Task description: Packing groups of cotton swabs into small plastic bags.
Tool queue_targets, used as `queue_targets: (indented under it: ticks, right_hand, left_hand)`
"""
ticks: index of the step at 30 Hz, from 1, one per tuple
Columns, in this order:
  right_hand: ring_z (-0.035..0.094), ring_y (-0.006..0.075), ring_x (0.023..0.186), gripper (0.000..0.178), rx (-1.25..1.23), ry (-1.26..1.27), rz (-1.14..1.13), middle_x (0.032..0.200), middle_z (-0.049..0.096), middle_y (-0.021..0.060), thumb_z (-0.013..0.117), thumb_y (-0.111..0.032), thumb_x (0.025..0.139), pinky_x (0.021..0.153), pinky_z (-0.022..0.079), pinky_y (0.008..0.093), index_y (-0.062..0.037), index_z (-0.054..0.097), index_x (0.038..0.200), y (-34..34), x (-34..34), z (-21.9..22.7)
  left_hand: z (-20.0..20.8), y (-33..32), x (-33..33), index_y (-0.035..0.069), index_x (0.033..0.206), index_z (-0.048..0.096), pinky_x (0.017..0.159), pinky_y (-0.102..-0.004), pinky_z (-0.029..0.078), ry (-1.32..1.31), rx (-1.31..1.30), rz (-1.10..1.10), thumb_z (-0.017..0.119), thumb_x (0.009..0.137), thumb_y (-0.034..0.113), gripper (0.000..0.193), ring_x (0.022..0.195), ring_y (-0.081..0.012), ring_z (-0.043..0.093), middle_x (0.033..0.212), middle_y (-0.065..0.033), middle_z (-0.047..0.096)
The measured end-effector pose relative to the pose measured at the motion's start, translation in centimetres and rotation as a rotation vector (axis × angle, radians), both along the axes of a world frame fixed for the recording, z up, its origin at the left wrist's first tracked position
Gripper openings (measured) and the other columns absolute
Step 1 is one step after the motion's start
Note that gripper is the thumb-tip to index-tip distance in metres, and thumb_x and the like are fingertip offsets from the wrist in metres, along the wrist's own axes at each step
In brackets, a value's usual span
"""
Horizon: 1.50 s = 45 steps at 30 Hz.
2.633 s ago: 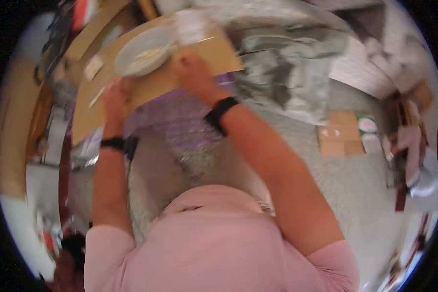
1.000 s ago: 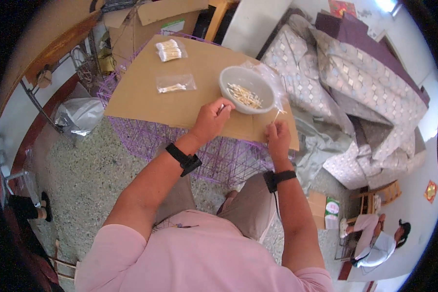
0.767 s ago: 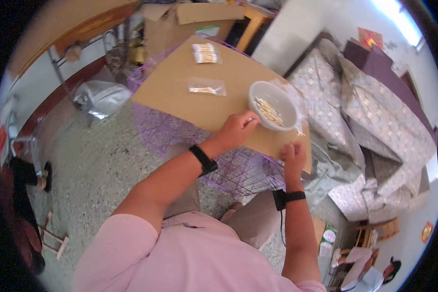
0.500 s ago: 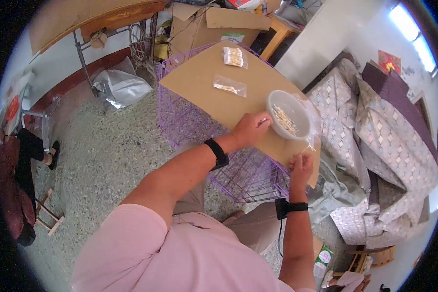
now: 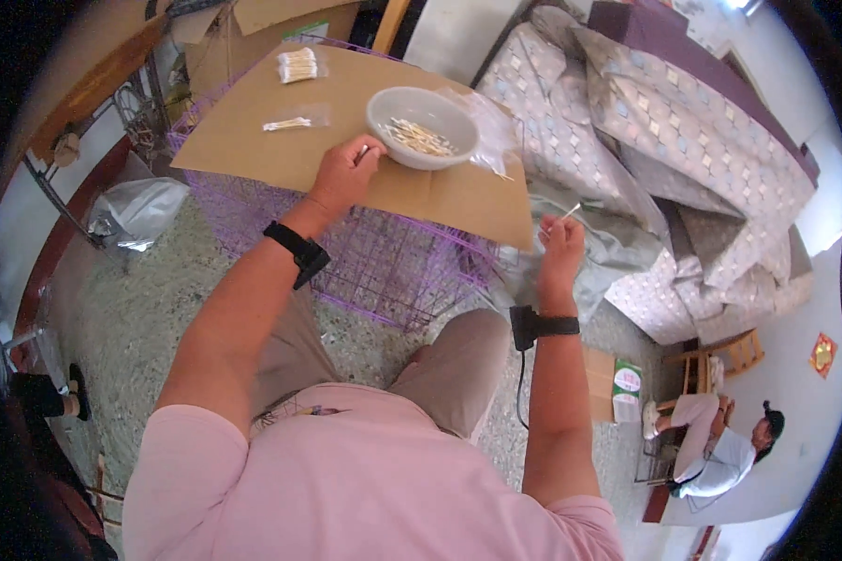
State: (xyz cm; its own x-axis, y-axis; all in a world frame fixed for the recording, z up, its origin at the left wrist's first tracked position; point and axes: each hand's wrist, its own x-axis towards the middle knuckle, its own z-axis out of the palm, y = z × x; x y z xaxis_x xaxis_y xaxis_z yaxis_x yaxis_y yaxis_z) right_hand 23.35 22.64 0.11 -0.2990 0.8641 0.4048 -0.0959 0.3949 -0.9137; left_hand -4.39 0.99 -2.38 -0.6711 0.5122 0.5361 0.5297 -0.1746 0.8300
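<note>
A pale round bowl (image 5: 375, 114) holds many loose cotton swabs (image 5: 419, 137) on a cardboard sheet. My left hand (image 5: 346, 175) is closed in a pinch just left of the bowl, over the cardboard; a small dark bit shows at its fingertips, too small to name. Beyond the sheet's right edge, my right hand (image 5: 562, 248) pinches a single cotton swab (image 5: 573, 211), its white tip pointing up. Left of the bowl lies a clear bag with a few swabs (image 5: 288, 123). Farther back is a fuller bag of swabs (image 5: 297, 65).
The cardboard sheet (image 5: 243, 140) rests on a purple wire cage (image 5: 346, 262). Clear plastic bags (image 5: 491, 126) lie right of the bowl, with a stray swab by them. A patterned cloth (image 5: 617, 112) covers furniture at right. A seated person (image 5: 725, 458) is at lower right.
My right hand has moved right, off the cardboard's edge, and a swab now shows in its fingers. The view has turned right. My left hand stays pinched beside the bowl.
</note>
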Motion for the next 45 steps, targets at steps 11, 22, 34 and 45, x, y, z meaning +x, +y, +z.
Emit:
queue_targets:
  ticks: [11,22,34,45]
  right_hand:
    - [0.061,0.0215,0.08,0.009,-0.127,-0.06,0.285,0.084,0.055,0.008,0.047,-0.014,0.094,0.075,0.052,0.0352,-0.0056,0.046,0.091,-2.6,3.3,-9.7]
    - [0.061,0.0222,0.091,0.015,-0.365,0.063,0.261,0.093,0.062,0.0125,0.044,-0.018,0.097,0.083,0.05,0.0354,-0.0036,0.047,0.093,-8.5,4.0,-7.5]
    - [0.059,0.0182,0.09,0.017,-0.114,-0.138,0.199,0.092,0.061,0.0097,0.04,-0.021,0.101,0.084,0.05,0.0335,-0.0039,0.045,0.099,-15.5,6.2,-7.3]
    - [0.059,0.0183,0.09,0.013,-0.343,0.038,0.276,0.094,0.062,0.0105,0.041,-0.016,0.099,0.086,0.049,0.0344,-0.0049,0.046,0.102,-16.8,6.2,-6.3]
  left_hand:
    - [0.1,0.4,0.1,0.004,0.093,0.064,0.057,-0.0282,0.043,0.06,-0.015,-0.045,0.053,0.092,0.019,0.019,0.06,-0.0099,0.051,0.066,-0.0016,0.056]
    - [0.5,-1.3,0.0,0.004,0.094,0.063,0.057,-0.0249,0.042,0.082,-0.057,-0.054,0.052,0.094,0.018,0.018,0.064,-0.0075,0.05,0.069,0.0009,0.056]
    - [0.9,-4.6,-0.5,0.007,0.096,0.063,0.055,-0.0229,0.039,-0.037,-0.062,-0.18,0.052,0.094,0.017,0.015,0.062,-0.0057,0.047,0.069,0.0029,0.053]
    - [1.1,-4.5,-0.9,0.005,0.092,0.064,0.053,-0.0227,0.039,-0.007,-0.043,-0.176,0.054,0.092,0.013,0.013,0.06,-0.0043,0.046,0.067,0.0041,0.053]
